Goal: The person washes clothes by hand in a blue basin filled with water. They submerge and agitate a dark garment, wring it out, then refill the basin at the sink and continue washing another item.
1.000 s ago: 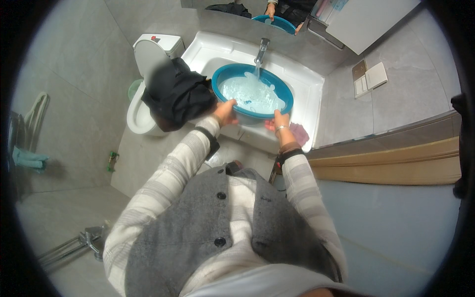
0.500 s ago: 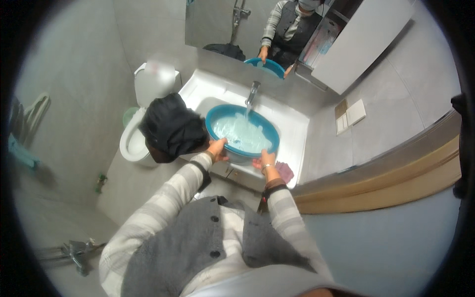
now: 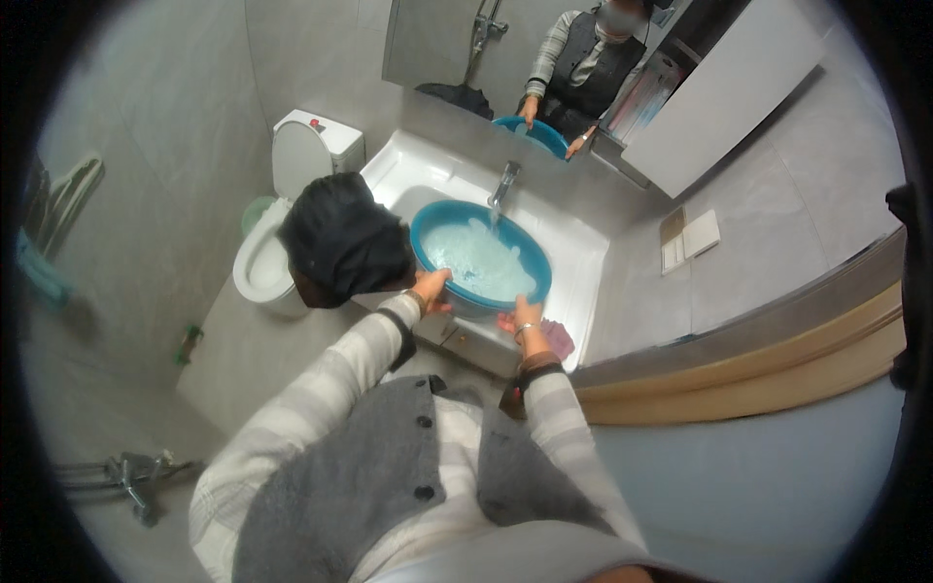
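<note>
A blue plastic basin [image 3: 536, 260] with water [image 3: 471, 255] in it rests over the white washbasin [image 3: 586, 255]. My left hand [image 3: 431, 291] grips its near left rim, thumb on top and fingers beneath. The near right rim is held by my right hand [image 3: 526, 313] in the same way. Above the far side of the basin a chrome faucet [image 3: 504, 182] reaches out, with a stream running down into the water. Beside my right wrist, a purplish cloth [image 3: 557, 337] lies on the washbasin's front edge. The undersides of both grips are partly hidden.
Dark bundled clothing [image 3: 340, 238] sits on the counter's left end, close to my left hand. Left of it stands a white toilet [image 3: 260, 267] with its lid up. A mirror [image 3: 437, 44] and white cabinet [image 3: 724, 92] hang above. A wooden door frame [image 3: 739, 374] borders the right.
The whole view has shifted slightly as my head moved. Both hands keep their hold on the basin, which stays in about the same place under the faucet.
</note>
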### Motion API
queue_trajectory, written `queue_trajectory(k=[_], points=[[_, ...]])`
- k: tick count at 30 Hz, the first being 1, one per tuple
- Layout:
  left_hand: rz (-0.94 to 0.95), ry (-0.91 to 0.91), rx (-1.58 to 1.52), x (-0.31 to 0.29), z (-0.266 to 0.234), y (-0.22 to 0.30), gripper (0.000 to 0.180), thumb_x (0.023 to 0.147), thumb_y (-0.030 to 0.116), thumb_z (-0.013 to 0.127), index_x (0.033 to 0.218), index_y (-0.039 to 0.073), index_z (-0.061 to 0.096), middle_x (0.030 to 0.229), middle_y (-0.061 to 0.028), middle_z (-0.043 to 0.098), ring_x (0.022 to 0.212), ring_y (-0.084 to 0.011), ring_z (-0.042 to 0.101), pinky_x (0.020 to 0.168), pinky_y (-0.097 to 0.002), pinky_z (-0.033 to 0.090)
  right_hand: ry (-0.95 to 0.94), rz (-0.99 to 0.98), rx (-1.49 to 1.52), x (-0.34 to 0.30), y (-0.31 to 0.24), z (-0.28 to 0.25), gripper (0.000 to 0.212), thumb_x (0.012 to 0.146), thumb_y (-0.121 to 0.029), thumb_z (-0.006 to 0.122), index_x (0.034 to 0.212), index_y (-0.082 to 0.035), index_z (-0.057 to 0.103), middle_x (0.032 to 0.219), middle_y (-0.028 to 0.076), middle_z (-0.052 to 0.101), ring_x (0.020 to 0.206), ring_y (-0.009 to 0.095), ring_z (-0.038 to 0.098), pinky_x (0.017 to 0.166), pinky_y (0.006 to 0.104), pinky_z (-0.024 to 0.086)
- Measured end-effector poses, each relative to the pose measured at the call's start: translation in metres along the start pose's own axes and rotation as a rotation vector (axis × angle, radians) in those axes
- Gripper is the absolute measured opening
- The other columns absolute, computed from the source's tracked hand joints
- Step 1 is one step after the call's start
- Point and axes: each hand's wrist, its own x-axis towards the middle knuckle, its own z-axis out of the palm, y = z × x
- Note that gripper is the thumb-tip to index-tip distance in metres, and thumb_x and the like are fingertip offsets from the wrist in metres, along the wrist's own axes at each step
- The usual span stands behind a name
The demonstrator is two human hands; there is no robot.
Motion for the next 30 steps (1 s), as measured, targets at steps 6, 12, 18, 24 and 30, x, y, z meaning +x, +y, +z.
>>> queue_trajectory(k=[6, 12, 18, 24, 30], points=[[0.015, -0.031, -0.011, 0.0004, -0.0003, 0.0007, 0.093, 0.081, 0.024, 0.068, 0.149, 0.010, 0.006, 0.154, -0.0205, 0.016, 0.135, -0.0416, 0.032, 0.086, -0.0557, 0.053, -0.010, -0.004, -0.009, -0.0001, -0.0008, 0.0009, 0.037, 0.091, -0.019, 0.052, 0.113, 0.010, 0.046, 0.074, 0.013, 0.055, 0.056, 0.031, 0.066, 0.049, 0.0463, 0.060], [0.039, -0.016, 0.043, -0.0063, 0.0004, 0.0026, 0.094, 0.081, 0.026, 0.068, 0.149, 0.008, 0.006, 0.153, -0.0215, 0.018, 0.134, -0.0414, 0.034, 0.087, -0.0546, 0.054, 0.050, 0.014, -0.011, -0.0014, -0.0027, 0.0021, 0.036, 0.092, -0.020, 0.052, 0.113, 0.008, 0.045, 0.078, 0.014, 0.056, 0.060, 0.031, 0.067, 0.050, 0.0455, 0.060], [0.025, -0.048, 0.026, -0.0059, 0.0000, 0.0029, 0.094, 0.080, 0.026, 0.068, 0.148, 0.008, 0.006, 0.151, -0.0210, 0.021, 0.132, -0.0422, 0.037, 0.085, -0.0545, 0.055, 0.025, 0.036, -0.027, -0.0035, -0.0054, 0.0017, 0.035, 0.093, -0.020, 0.052, 0.111, 0.008, 0.045, 0.076, 0.013, 0.054, 0.060, 0.031, 0.067, 0.049, 0.0451, 0.060], [0.043, -0.042, 0.016, -0.0011, -0.0002, 0.0015, 0.094, 0.079, 0.026, 0.068, 0.148, 0.010, 0.007, 0.151, -0.0205, 0.021, 0.133, -0.0410, 0.036, 0.084, -0.0552, 0.054, 0.021, 0.025, -0.023, -0.0015, -0.0052, 0.0021, 0.035, 0.092, -0.020, 0.052, 0.110, 0.009, 0.044, 0.078, 0.013, 0.053, 0.059, 0.032, 0.067, 0.048, 0.0452, 0.060], [0.023, -0.048, -0.002, -0.0041, 0.0006, 0.0034, 0.094, 0.079, 0.025, 0.068, 0.149, 0.010, 0.006, 0.153, -0.0201, 0.018, 0.135, -0.0399, 0.032, 0.086, -0.0563, 0.054, 0.013, 0.031, -0.016, 0.0036, -0.0022, 0.0002, 0.037, 0.091, -0.021, 0.053, 0.111, 0.008, 0.042, 0.081, 0.014, 0.053, 0.058, 0.032, 0.066, 0.047, 0.0447, 0.060]])
